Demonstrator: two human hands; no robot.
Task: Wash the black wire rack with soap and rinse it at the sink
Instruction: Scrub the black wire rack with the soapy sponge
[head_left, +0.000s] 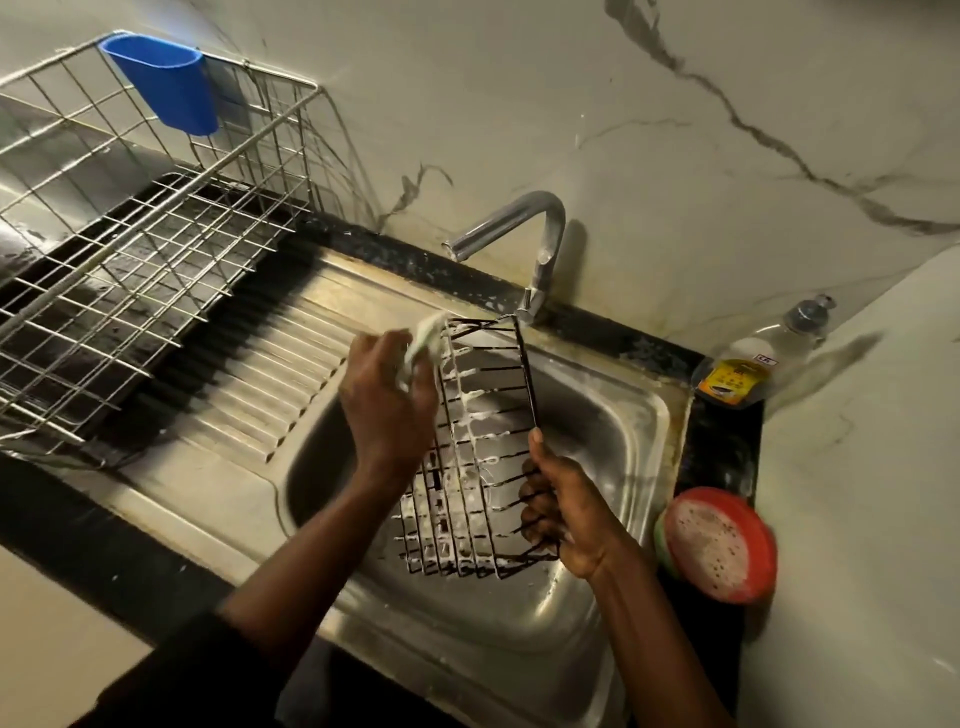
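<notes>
Soapy black wire rack (475, 467) being scrubbed over the sink (613, 415)

The rack's right edge is gripped by the closed right hand (569, 519), tilted above the basin, while a whitish sponge (423, 340) is clutched in the left hand (387, 400) against its sudsy wires.

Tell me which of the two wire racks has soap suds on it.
The black wire rack, held over the sink basin by the right hand, shows white suds. The larger silver dish rack on the left is bare metal.
</notes>
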